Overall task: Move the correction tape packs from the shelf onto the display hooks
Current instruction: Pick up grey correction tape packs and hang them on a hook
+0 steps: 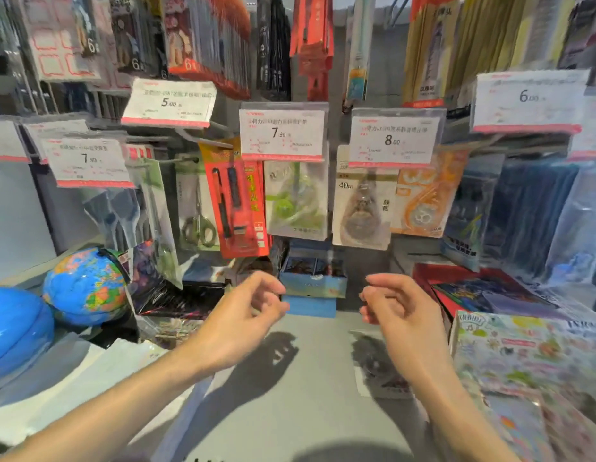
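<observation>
Correction tape packs hang on the display hooks: a green one [295, 201] under the 7.90 tag, a white and grey one [363, 208] under the 8.00 tag, and an orange one [423, 201] beside it. Another pack [371, 370] lies flat on the grey shelf [306, 395], partly hidden by my right wrist. My left hand [246, 315] and my right hand [400, 311] hover side by side above the shelf, below the hanging packs. Both hold nothing, with their fingers loosely curled and apart.
Two blue globes [86, 285] sit at the left. A red craft-knife pack [236, 201] and a scissors pack [196, 208] hang left of the tapes. A blue box [311, 285] stands at the shelf's back. Sticker sheets [523, 355] and a red box [456, 278] fill the right.
</observation>
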The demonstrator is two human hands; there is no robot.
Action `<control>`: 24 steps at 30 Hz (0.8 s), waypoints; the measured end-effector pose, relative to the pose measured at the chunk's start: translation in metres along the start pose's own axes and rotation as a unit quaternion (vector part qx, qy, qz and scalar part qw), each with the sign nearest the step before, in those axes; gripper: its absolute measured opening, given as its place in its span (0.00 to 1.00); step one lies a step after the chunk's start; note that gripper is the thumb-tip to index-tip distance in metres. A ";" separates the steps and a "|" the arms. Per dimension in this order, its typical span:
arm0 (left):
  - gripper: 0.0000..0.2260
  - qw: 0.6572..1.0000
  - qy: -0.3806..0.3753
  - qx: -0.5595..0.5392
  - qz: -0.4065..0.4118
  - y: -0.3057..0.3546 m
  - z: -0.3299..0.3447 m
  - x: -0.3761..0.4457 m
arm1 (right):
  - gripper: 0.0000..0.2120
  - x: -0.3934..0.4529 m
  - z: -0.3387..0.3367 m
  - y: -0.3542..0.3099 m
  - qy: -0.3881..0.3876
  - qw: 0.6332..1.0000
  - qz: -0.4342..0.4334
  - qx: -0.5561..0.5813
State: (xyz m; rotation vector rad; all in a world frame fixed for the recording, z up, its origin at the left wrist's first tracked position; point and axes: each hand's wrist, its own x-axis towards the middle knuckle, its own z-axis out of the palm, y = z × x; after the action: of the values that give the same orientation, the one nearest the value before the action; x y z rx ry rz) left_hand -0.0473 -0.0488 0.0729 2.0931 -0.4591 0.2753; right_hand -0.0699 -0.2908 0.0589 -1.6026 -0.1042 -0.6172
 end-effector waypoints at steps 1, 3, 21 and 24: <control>0.04 1.000 -0.027 0.012 -0.003 -0.008 0.006 0.004 | 0.07 -0.007 -0.001 0.008 0.003 1.000 0.006 -0.021; 0.04 0.996 -0.077 0.046 0.002 -0.024 0.020 0.016 | 0.07 -0.017 0.000 0.024 0.006 0.997 0.024 -0.070; 0.19 0.931 -0.295 0.181 0.117 -0.092 0.174 0.128 | 0.26 -0.029 0.006 0.103 -0.033 0.835 0.173 -0.521; 0.20 0.930 -0.294 0.184 0.119 -0.102 0.179 0.130 | 0.30 -0.022 0.009 0.107 -0.038 0.825 0.183 -0.534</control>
State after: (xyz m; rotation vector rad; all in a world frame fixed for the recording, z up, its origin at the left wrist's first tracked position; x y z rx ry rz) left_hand 0.1167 -0.1788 -0.0520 2.4787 -1.0951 -0.1561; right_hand -0.0408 -0.2919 -0.0464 -2.6407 0.5892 -0.2850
